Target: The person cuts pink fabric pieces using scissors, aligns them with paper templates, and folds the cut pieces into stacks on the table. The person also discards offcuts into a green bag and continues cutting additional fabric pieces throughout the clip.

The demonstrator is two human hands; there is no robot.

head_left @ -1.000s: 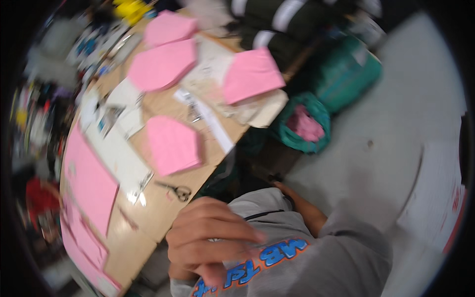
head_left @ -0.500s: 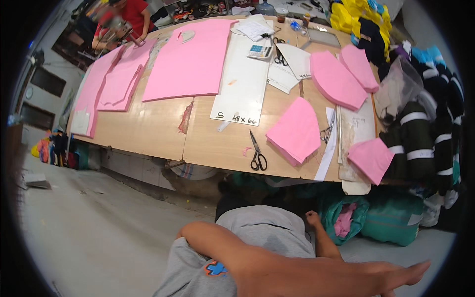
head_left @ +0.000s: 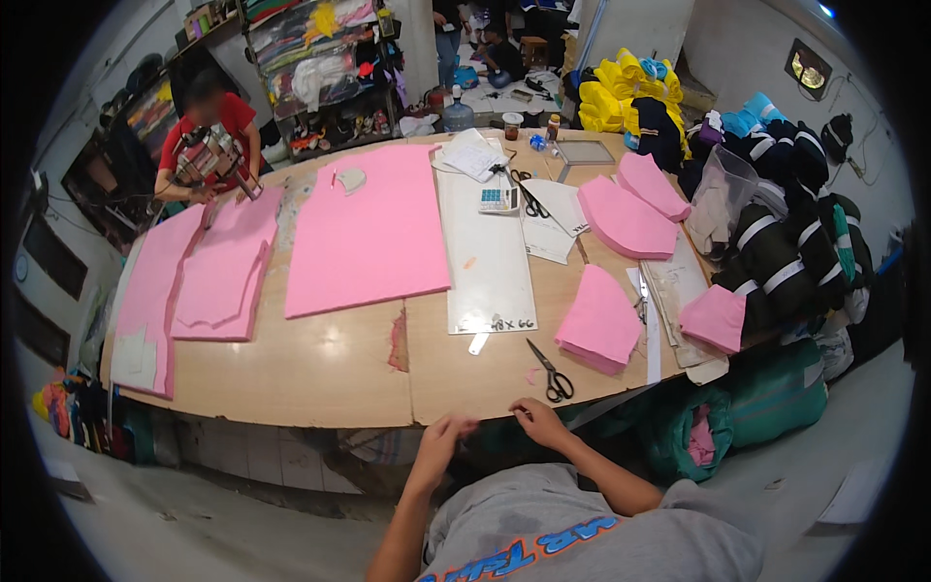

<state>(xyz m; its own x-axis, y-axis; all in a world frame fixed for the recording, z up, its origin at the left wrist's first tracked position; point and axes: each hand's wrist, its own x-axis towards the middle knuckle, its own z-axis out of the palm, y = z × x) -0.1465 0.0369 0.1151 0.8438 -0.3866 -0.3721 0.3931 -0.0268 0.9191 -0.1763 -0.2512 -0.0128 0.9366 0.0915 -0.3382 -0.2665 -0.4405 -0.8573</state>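
Note:
At the table's front edge, my left hand (head_left: 448,433) is low, its fingers blurred by motion. My right hand (head_left: 533,417) hovers beside it with fingers loosely bent and apart, empty. Nearest lie black-handled scissors (head_left: 556,386) and a stack of pink curved pieces (head_left: 599,315). A white board (head_left: 485,286) holds papers and a calculator (head_left: 499,200), with more scissors nearby. A large pink fabric stack (head_left: 364,242) lies left of it, shaped pink stacks (head_left: 223,281) farther left, and more pink pieces (head_left: 628,218) at the right.
A person in red (head_left: 238,131) works with a cutting machine (head_left: 208,155) at the table's far left. Fabric rolls (head_left: 781,257) crowd the right end, below a yellow pile (head_left: 611,97). Green sacks (head_left: 771,403) are under the table's right side. Shelves (head_left: 315,78) and other people stand behind.
My view has swung up and levelled toward the table. My arms, earlier crossing before my body and out to the right, now reach forward to the table's front edge.

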